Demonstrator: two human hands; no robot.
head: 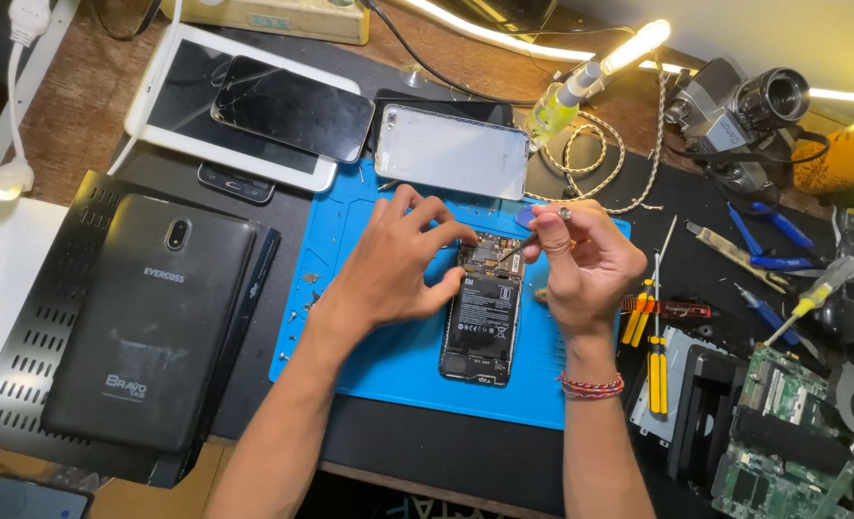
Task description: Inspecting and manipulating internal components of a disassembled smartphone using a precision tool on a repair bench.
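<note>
Two hands meet over an opened smartphone (482, 309), and we work down from the largest things to the smallest.

Largest is the black work surface (417, 437) of the desk. At our left a black tablet (148, 317) lies face down on a perforated black metal panel (38, 356). Above it a white tablet (172, 101) carries a dark phone with a cracked screen (292, 108) on its glass. On the right, a green circuit board (782, 423) lies among loose parts, with yellow-handled screwdrivers (657, 370) just beside the mat.

Nothing here is a true container; the blue silicone repair mat (398, 356) serves as the tray. It holds the opened smartphone, a scatter of tiny screws (297, 308) near its left edge, and the lower edge of a silver back cover (452, 151) that lies across its top.

That smartphone lies at the middle of the mat, back off, with the black battery (483, 312) exposed. Its long axis runs nearly straight away from us, tipped slightly to the right; the end with the circuitry points away, the other end towards us.

Our left hand (393, 269) rests on the phone's upper left edge, fingers spread and curled, pressing down to steady it rather than closing around it. Our right hand (581, 259), with a beaded bracelet (590, 386) on its wrist, pinches a slim metal-tipped tool (542, 226) between thumb and forefinger; its tip reaches the upper circuitry. We cannot tell whether it is tweezers or a fine driver.
</note>
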